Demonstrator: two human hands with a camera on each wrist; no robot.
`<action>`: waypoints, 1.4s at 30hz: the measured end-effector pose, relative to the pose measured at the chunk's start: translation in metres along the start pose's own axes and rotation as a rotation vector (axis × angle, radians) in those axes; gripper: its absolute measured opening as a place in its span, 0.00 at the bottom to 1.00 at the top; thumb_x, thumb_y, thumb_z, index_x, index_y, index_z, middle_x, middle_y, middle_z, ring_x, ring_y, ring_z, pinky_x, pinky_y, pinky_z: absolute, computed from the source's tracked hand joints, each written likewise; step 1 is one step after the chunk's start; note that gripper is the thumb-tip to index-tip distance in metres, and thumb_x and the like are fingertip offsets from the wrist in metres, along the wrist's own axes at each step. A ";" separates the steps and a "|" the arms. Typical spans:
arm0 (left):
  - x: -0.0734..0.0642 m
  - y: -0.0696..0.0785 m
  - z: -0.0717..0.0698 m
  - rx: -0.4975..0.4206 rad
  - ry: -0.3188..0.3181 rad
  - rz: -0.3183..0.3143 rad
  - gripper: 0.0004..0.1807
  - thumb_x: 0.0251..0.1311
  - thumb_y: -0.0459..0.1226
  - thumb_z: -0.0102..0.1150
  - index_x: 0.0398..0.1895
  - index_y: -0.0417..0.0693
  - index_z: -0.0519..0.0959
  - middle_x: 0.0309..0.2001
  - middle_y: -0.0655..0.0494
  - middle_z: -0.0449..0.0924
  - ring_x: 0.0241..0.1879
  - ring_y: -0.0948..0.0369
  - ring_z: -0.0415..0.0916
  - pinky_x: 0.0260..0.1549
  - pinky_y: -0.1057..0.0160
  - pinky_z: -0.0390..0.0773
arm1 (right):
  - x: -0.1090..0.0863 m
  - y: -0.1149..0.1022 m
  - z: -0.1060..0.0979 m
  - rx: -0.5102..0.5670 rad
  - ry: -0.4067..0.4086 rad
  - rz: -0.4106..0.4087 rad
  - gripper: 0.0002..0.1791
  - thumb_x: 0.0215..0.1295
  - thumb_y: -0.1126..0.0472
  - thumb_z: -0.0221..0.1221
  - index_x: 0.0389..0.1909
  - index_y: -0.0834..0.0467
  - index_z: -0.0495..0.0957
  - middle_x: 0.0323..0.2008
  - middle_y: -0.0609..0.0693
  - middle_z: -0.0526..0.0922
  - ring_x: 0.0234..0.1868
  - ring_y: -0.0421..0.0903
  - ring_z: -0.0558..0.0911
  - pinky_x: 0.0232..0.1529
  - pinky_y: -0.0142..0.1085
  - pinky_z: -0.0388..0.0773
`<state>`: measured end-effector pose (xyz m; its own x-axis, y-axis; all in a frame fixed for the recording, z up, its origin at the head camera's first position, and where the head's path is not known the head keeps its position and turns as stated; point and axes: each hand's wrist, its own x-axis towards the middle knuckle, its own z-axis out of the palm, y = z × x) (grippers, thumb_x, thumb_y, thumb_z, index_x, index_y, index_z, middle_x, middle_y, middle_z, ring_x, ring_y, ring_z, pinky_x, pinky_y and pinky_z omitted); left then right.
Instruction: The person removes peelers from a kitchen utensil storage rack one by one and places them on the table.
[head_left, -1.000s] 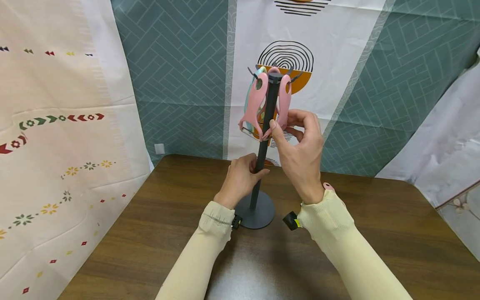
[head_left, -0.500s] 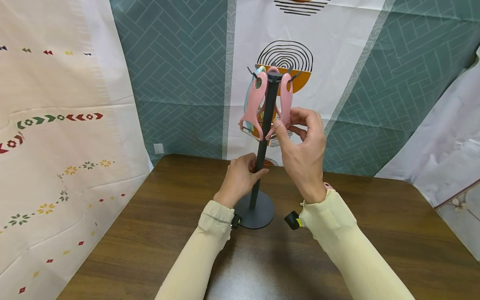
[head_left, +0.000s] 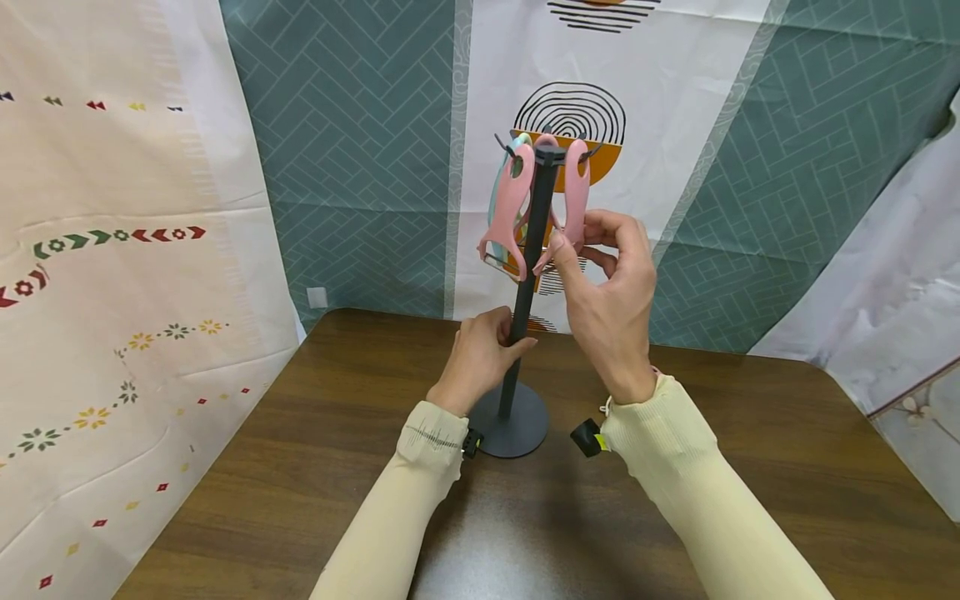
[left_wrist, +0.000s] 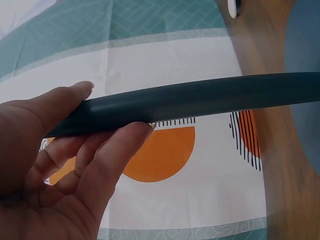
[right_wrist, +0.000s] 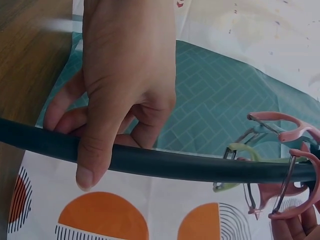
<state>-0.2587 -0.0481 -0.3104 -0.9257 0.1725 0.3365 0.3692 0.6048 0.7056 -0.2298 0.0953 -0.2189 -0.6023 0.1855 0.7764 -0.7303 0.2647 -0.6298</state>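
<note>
A dark stand [head_left: 537, 225] with a round base and hooks at its top stands on the table. My left hand [head_left: 478, 354] grips its pole about midway; the left wrist view shows thumb and fingers on opposite sides of the pole [left_wrist: 200, 100]. With thumb and fingers, my right hand [head_left: 611, 292] pinches the lower end of a pink vegetable peeler [head_left: 576, 192], whose holed handle is around the right front hook. Another pink peeler [head_left: 512, 204] hangs at the left, with a mint one [head_left: 495, 200] behind it. A pale green peeler [right_wrist: 242, 147] shows in the right wrist view.
The brown wooden table [head_left: 337, 467] reaches back to a green and white patterned curtain [head_left: 360, 167]. A cream cloth [head_left: 135, 292] hangs along the left. Black hook tips [head_left: 504, 147] jut out around the stand's top.
My right hand has moved slightly right and up, and the pink peeler in it has shifted outward along its hook. The left hand keeps its hold on the pole.
</note>
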 end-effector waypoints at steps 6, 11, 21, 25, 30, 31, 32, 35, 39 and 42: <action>0.000 0.000 -0.001 -0.004 0.000 0.004 0.16 0.64 0.44 0.69 0.28 0.47 0.74 0.20 0.56 0.73 0.21 0.61 0.70 0.23 0.65 0.64 | 0.002 -0.002 0.001 0.010 0.007 -0.019 0.18 0.67 0.59 0.65 0.53 0.64 0.78 0.46 0.48 0.77 0.48 0.44 0.77 0.54 0.35 0.81; 0.000 -0.001 0.000 -0.002 -0.001 0.004 0.16 0.64 0.43 0.69 0.28 0.47 0.74 0.20 0.56 0.73 0.21 0.61 0.70 0.23 0.65 0.64 | 0.004 -0.004 0.000 0.010 0.020 -0.003 0.18 0.66 0.61 0.66 0.53 0.64 0.79 0.46 0.46 0.77 0.49 0.44 0.77 0.54 0.34 0.80; -0.001 0.001 0.000 0.010 0.005 0.008 0.15 0.64 0.43 0.69 0.27 0.47 0.74 0.20 0.57 0.74 0.22 0.61 0.71 0.24 0.65 0.64 | 0.004 -0.013 -0.004 -0.005 0.034 -0.006 0.17 0.66 0.64 0.65 0.53 0.66 0.78 0.45 0.44 0.76 0.48 0.44 0.76 0.54 0.34 0.80; -0.001 0.001 0.000 0.015 0.008 0.011 0.15 0.64 0.43 0.69 0.27 0.47 0.75 0.20 0.56 0.75 0.22 0.61 0.72 0.24 0.65 0.64 | 0.004 -0.015 -0.005 -0.001 0.036 -0.002 0.17 0.66 0.64 0.65 0.52 0.66 0.78 0.45 0.44 0.75 0.48 0.44 0.76 0.54 0.33 0.80; -0.001 0.001 0.000 0.013 0.010 0.014 0.15 0.65 0.43 0.69 0.27 0.46 0.75 0.20 0.56 0.74 0.23 0.61 0.71 0.24 0.65 0.64 | 0.005 -0.005 -0.010 -0.009 0.029 -0.007 0.17 0.67 0.63 0.65 0.54 0.65 0.78 0.46 0.43 0.76 0.49 0.43 0.76 0.54 0.33 0.79; -0.001 0.001 0.000 0.012 0.009 0.014 0.15 0.65 0.43 0.69 0.27 0.47 0.75 0.20 0.56 0.74 0.23 0.61 0.71 0.24 0.65 0.64 | 0.004 -0.003 -0.011 -0.012 0.029 -0.009 0.17 0.67 0.63 0.65 0.54 0.64 0.78 0.46 0.42 0.76 0.49 0.43 0.76 0.54 0.33 0.79; -0.001 0.001 0.000 0.010 0.008 0.014 0.15 0.65 0.43 0.69 0.27 0.47 0.75 0.20 0.56 0.74 0.23 0.61 0.71 0.24 0.65 0.65 | 0.004 -0.002 -0.012 -0.015 0.027 -0.012 0.17 0.67 0.63 0.65 0.54 0.64 0.78 0.46 0.43 0.76 0.49 0.43 0.76 0.54 0.33 0.80; -0.002 0.002 -0.001 0.009 0.004 0.011 0.15 0.65 0.43 0.69 0.27 0.47 0.75 0.20 0.57 0.75 0.23 0.61 0.72 0.25 0.64 0.65 | 0.003 0.000 -0.014 -0.018 0.026 -0.016 0.17 0.66 0.63 0.65 0.54 0.64 0.79 0.46 0.42 0.76 0.49 0.43 0.76 0.54 0.32 0.80; -0.002 0.001 -0.001 0.016 0.002 0.011 0.15 0.65 0.44 0.69 0.27 0.47 0.75 0.20 0.56 0.75 0.23 0.61 0.72 0.25 0.64 0.65 | 0.001 0.001 -0.017 -0.025 0.029 -0.008 0.17 0.67 0.63 0.65 0.53 0.64 0.79 0.45 0.42 0.76 0.50 0.43 0.77 0.54 0.32 0.80; -0.002 0.000 0.000 0.017 0.007 0.016 0.15 0.65 0.44 0.69 0.27 0.48 0.75 0.20 0.56 0.75 0.23 0.61 0.72 0.25 0.64 0.66 | 0.000 0.002 -0.020 -0.035 0.032 0.004 0.17 0.67 0.63 0.65 0.53 0.64 0.79 0.45 0.42 0.76 0.50 0.43 0.77 0.55 0.32 0.80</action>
<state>-0.2565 -0.0490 -0.3113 -0.9192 0.1772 0.3518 0.3825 0.6151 0.6895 -0.2245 0.1146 -0.2196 -0.5941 0.2171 0.7745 -0.7158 0.2966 -0.6322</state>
